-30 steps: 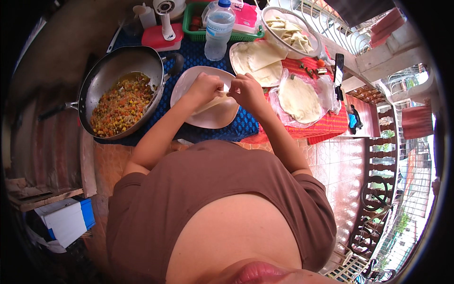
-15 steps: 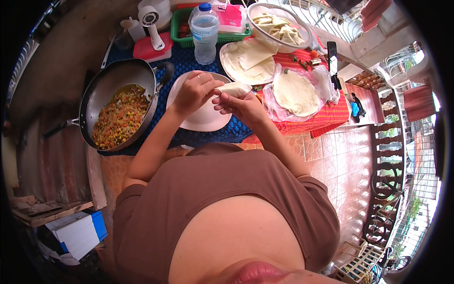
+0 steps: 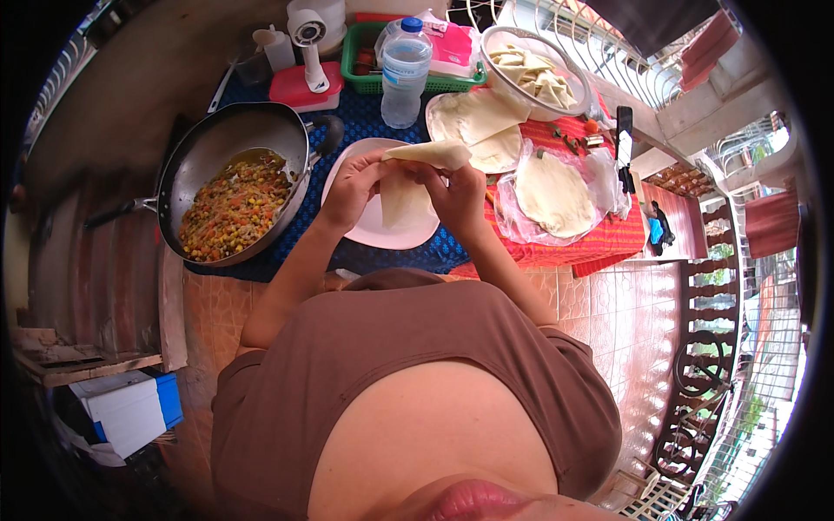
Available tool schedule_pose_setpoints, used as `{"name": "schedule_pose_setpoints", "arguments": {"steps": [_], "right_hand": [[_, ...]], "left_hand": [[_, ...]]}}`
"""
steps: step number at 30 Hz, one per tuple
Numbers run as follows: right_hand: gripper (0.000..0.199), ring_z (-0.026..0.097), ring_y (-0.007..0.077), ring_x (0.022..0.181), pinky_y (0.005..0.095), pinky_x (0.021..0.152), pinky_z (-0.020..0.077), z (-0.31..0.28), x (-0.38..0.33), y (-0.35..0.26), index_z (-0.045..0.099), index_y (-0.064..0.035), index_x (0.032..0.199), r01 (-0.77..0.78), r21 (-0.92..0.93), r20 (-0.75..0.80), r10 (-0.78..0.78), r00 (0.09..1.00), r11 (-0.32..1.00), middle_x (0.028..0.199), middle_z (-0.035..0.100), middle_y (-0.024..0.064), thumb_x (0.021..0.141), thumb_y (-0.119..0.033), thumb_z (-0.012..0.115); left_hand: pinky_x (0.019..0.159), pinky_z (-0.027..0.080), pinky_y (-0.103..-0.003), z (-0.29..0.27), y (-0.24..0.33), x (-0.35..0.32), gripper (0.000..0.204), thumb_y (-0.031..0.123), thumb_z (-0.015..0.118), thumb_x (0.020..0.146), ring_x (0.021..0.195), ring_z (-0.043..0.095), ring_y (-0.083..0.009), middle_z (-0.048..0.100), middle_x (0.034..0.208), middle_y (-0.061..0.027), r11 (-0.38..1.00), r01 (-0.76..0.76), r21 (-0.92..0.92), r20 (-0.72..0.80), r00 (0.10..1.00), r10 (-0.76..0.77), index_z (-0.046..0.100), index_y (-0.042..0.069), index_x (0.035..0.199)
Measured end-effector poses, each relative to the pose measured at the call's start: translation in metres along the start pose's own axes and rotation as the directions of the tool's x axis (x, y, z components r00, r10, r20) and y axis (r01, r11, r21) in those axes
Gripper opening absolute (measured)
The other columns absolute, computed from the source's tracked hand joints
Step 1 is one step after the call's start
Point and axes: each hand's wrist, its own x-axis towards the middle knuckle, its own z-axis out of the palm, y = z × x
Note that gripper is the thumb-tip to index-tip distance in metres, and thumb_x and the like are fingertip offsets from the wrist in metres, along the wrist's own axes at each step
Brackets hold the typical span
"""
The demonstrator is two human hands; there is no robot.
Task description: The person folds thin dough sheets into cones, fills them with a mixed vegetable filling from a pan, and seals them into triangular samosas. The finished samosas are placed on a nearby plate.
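Both hands hold a pale dough wrapper [image 3: 427, 154] over a white plate [image 3: 401, 238]. Its upper part is folded into a thick, pointed pocket, while a loose flap hangs down between my hands. My left hand [image 3: 350, 193] pinches the left end. My right hand [image 3: 459, 196] grips near the right end, fingers partly behind the dough. Whether the pocket contains anything is hidden. Beyond the plate lies a stack of flat wrappers [image 3: 469, 117]. On plastic to the right rests another pile of round wrappers [image 3: 554, 196].
A deep pan [image 3: 201, 130] of chopped vegetable filling [image 3: 234, 208] stands left, its handle jutting outward. Folded triangular pastries [image 3: 537, 76] fill a clear bowl at back right. A water bottle [image 3: 406, 78], green basket [image 3: 369, 84] and small white fan [image 3: 311, 52] line the back.
The wrapper has been turned and partly unfolded, so a flap now hangs below it. My right hand has come up beneath the folded part. The whole view has shifted slightly.
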Motion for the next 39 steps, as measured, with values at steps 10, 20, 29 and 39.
{"name": "schedule_pose_setpoints", "arguments": {"steps": [10,20,29,39], "right_hand": [[0.021,0.060,0.0134,0.087,0.0253,0.079,0.0472,0.007,0.007,-0.021,0.065,0.0047,0.102,-0.053,0.261,0.156,0.013,0.988,0.964,0.101,0.063,0.0078,0.088,0.006,0.050],[0.019,0.056,0.0131,0.096,0.0243,0.085,0.0436,0.030,0.030,-0.032,0.067,0.0049,0.100,-0.183,0.364,0.286,0.077,0.955,0.913,0.105,0.059,0.0064,0.084,0.004,0.057],[0.025,0.059,0.0272,0.079,0.0343,0.064,0.0495,0.111,0.048,-0.042,0.067,-0.0010,0.084,0.569,-0.115,0.149,-0.553,0.820,0.814,0.093,0.058,0.0105,0.060,0.006,0.067],[0.025,0.049,0.0292,0.097,0.0413,0.086,0.0373,0.184,0.053,-0.064,0.069,-0.0152,0.087,0.643,-0.273,0.343,-0.552,0.760,0.715,0.107,0.050,0.0067,0.062,-0.013,0.072]], "left_hand": [[0.080,0.048,-0.022,0.002,0.008,-0.011,0.035,0.026,0.039,0.101,0.090,0.059,-0.0074,0.062,0.100,-0.0044,0.985,-0.166,0.053,-0.085,0.982,0.170,0.057,-0.001,0.114],[0.095,0.046,-0.028,0.001,0.025,-0.026,0.039,0.021,0.033,0.102,0.110,0.056,-0.0144,0.056,0.123,-0.0113,0.938,-0.331,0.099,-0.193,0.919,0.344,0.048,-0.001,0.130],[0.104,0.040,-0.033,-0.021,0.064,-0.063,0.046,0.023,0.027,0.100,0.123,0.049,-0.0216,0.044,0.139,-0.0184,0.907,-0.420,0.016,-0.363,0.843,0.396,0.037,-0.002,0.138],[0.105,0.039,-0.036,-0.086,0.087,-0.105,0.044,0.029,0.028,0.103,0.120,0.051,-0.0238,0.049,0.133,-0.0195,0.849,-0.490,-0.198,-0.559,0.768,0.312,0.045,-0.001,0.129]]}}
